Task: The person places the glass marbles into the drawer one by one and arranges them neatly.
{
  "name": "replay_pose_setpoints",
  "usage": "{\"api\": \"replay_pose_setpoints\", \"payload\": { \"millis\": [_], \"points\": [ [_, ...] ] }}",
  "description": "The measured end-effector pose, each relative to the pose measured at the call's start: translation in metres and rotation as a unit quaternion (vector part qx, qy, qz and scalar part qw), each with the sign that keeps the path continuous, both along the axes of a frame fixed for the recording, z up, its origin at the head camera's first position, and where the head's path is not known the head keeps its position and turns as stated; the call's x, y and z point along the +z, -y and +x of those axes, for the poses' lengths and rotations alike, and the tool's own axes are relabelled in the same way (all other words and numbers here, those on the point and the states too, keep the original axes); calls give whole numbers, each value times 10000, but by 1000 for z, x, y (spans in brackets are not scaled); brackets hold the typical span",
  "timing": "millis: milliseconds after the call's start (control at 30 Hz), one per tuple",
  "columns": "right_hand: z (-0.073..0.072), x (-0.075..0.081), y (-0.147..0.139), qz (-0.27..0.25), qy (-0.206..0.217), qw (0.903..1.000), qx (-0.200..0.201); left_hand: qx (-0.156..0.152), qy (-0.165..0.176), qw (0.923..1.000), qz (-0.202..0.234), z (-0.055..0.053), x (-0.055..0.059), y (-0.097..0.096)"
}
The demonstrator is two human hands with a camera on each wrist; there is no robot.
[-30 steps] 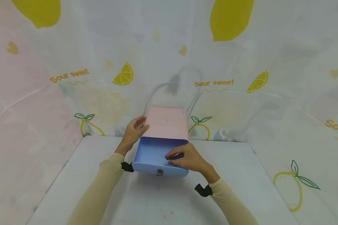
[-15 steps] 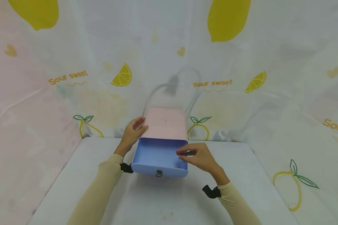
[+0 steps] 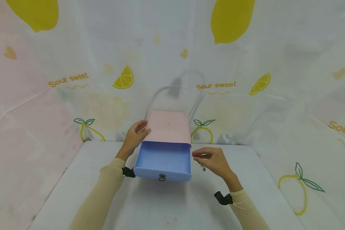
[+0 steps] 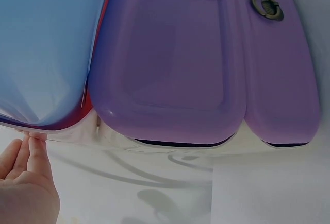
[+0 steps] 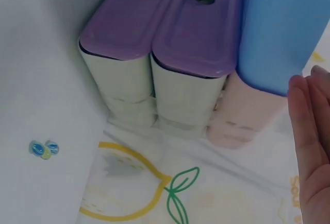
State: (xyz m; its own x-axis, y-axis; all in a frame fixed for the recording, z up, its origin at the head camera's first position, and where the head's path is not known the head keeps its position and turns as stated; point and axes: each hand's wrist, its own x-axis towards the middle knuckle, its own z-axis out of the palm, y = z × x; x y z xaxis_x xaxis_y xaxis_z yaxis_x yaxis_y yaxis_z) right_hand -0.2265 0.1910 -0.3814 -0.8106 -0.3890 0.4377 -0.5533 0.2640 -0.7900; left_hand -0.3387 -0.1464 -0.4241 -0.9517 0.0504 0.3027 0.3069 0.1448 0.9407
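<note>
Our left hand (image 3: 133, 137), just left of centre in the head view, rests extended fingers against the pink cabinet (image 3: 168, 127), clasping nothing. Our right hand (image 3: 214, 159), right of centre, has loosely extended fingers near the blue drawer (image 3: 172, 175); we see nothing held in it. That drawer stands pulled out at lower centre. In the right wrist view we find a small blue-and-yellow trinket (image 5: 44, 149) on the white table (image 5: 36, 198), lower left.
</note>
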Motion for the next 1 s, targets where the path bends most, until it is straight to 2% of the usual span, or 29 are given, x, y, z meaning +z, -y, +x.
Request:
{"api": "replay_pose_setpoints", "payload": {
  "millis": [100, 267, 367, 600, 1000],
  "points": [
    [-2, -5, -3, 176, 21, 9997, -189, -28, -27, 10000, -4, 0, 1, 1],
    [-15, -35, -14, 352, 475, 9969, -515, -80, 48, 9999, 49, -1, 1, 1],
    [-23, -52, -22, 423, 605, 9951, -658, -141, 119, 9998, 80, 1, 4, 0],
    [-35, -74, -34, 655, 461, 9933, -835, -280, 106, 9995, 89, 22, 27, -4],
    [-45, -102, -48, 1236, 648, 9838, -1122, -256, 130, 9996, 55, 22, 26, -3]
  ]
}}
